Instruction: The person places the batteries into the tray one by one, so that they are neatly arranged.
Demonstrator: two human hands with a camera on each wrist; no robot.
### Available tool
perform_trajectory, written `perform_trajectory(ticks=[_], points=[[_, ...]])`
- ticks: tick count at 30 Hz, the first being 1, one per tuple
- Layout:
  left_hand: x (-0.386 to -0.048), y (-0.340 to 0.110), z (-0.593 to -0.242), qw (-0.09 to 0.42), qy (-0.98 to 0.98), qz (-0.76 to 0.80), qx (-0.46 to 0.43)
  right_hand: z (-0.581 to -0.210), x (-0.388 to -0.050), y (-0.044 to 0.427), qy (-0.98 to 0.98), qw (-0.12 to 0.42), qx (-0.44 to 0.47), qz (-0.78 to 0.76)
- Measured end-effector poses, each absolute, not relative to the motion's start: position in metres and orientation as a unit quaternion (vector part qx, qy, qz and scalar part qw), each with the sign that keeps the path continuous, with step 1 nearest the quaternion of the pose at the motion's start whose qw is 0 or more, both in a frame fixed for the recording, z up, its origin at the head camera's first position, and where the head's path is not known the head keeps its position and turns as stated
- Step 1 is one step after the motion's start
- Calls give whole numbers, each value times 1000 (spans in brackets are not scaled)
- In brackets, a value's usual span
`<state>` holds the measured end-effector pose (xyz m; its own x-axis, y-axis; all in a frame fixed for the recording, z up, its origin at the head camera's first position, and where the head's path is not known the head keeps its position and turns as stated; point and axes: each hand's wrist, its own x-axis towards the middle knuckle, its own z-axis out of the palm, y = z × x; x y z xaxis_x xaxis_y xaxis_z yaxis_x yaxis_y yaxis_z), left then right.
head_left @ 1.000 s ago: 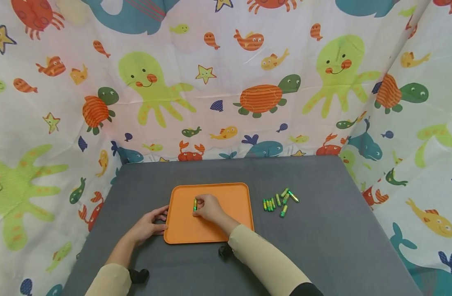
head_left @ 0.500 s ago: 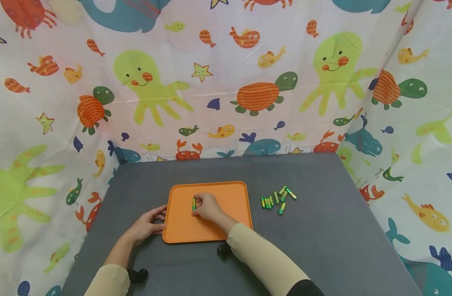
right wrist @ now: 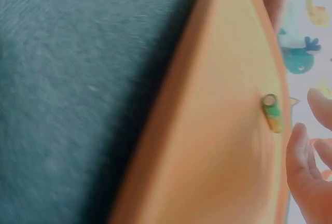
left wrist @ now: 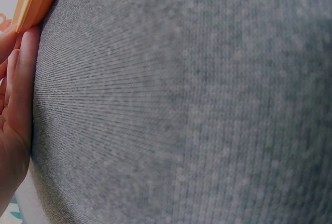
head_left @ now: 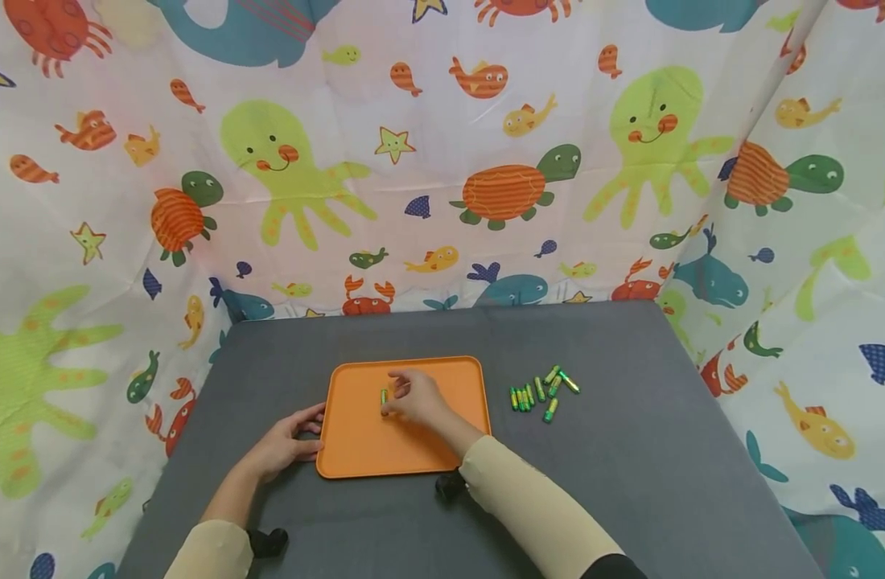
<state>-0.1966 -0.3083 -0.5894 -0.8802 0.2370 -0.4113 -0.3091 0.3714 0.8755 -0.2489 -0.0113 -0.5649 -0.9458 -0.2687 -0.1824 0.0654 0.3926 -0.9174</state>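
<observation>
Right hand loosely open beside a lone cylinder on the orange tray

The person's right hand (head_left: 416, 400) is over the middle of the orange tray (head_left: 435, 450), thumb and fingers parted and softly bent, with nothing between them. From the head it looks almost as if the thumb meets the small green-and-yellow cylinder (right wrist: 273, 113), but the right wrist view shows a gap: the fingertips are just beside it, clear of it. That cylinder lies by itself on the tray's flat floor, its length running roughly parallel to the tray's short sides.

Over at the tray's left side is the left hand (head_left: 288, 443), its fingers extended and relaxed, the tips of thumb and fingers touching the rim. The left wrist camera catches only part of this hand, low against the grey surface (head_left: 594, 474), right at the tray's edge.

Off the tray, to its right, more cylinders (head_left: 540, 389) of the same green and yellow lie in a loose cluster. Four are side by side in a row; the others point various ways, one of them lying nearer the person. Behind everything hangs a white curtain (head_left: 442, 185) printed with sea animals.
</observation>
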Motion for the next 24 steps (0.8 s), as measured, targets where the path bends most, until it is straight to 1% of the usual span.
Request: perform_trajectory(ticks=[10, 17, 24], points=[[-196, -306, -585, 243, 790, 562, -21, -542, -248, 6, 795, 156, -91, -579], [-197, -306, -585, 245, 789, 563, -26, -527, -245, 19, 799, 137, -111, -575], [-196, -307, -588, 241, 787, 568, -20, -513, -240, 29, 799, 135, -136, -570]])
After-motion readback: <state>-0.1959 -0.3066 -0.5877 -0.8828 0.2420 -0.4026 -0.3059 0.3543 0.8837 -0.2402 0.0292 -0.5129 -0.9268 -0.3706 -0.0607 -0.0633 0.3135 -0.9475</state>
